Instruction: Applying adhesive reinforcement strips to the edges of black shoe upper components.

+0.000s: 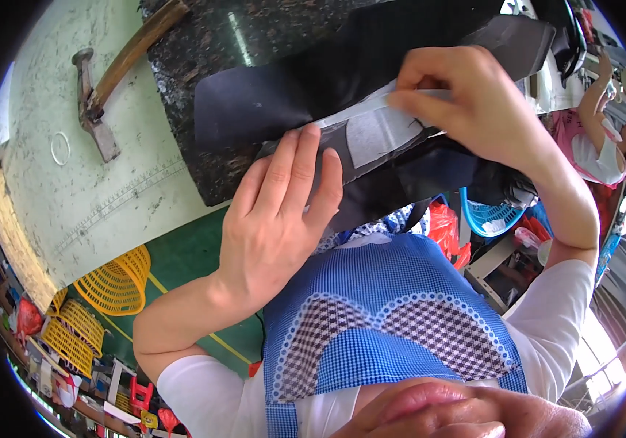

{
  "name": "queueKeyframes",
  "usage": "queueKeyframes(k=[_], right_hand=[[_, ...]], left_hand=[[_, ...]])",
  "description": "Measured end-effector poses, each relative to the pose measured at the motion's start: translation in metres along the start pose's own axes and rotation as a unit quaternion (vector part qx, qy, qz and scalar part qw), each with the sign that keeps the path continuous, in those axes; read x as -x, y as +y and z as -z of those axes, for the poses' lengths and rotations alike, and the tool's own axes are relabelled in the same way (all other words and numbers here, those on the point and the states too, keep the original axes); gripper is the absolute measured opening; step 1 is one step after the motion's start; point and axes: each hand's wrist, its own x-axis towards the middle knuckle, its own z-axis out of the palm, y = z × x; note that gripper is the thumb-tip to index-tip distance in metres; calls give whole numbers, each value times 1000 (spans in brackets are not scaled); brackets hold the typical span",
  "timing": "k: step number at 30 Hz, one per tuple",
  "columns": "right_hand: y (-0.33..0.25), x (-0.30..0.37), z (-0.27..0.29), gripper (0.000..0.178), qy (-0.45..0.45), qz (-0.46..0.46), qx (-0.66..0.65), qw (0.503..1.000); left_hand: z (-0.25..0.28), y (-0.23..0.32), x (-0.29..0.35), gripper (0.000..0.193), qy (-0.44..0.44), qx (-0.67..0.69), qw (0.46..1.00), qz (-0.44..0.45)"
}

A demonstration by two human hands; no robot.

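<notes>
Left grip (273, 208): lying palm down with fingers stretched and thumb standing apart, pinching nothing; its fingertips are pressing on the black piece (247, 106) by one end of the strip (360, 108).
Right grip (477, 109): thumb and forefinger are meeting at their tips, apparently pinching the strip, though the curled fingers are partly hiding the contact.
Black piece: spreading beneath both grips, one lobe reaching ahead and left of the left grip, more reaching past the right; whether it is forming one layer or several, I cannot tell.
Strip: running between the two grips.
Patch (378, 135): lying flat between the grips, on the wearer's side of the strip.
Black piece's feel: looking light, limp and smooth, so probably creasing or sliding under uneven pull; the flat area under the left fingertips is offering a good hold.
Strip's feel: looking thin, light and rather fragile; fingertips near its end are likely serving best.
Slab (196, 44): lying under the black piece, ahead of the left grip.
Hammer (124, 67): resting on the surface (137, 131), well left of the left grip.
Ring (52, 149): lying beyond the hammer, farther left.
</notes>
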Motion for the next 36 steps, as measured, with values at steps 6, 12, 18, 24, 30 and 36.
queueKeyframes(k=[6,12,18,24,30,36], right_hand=[[19,-3,-7,26,67,34,46,996],[22,0,13,29,80,55,266,959],[55,-2,18,23,77,43,78,993],[74,21,23,28,102,29,98,989],[85,18,4,20,119,-41,-165,978],[91,16,17,27,169,-24,71,983]], left_hand=[[10,4,-36,78,-56,1,998,13],[8,40,-83,61,-94,-156,980,-84],[2,45,-104,45,-55,-211,972,-91],[25,10,-114,43,-105,-101,976,-161],[9,36,-113,34,-88,-164,977,-107],[0,34,-138,63,-79,-96,990,-63]])
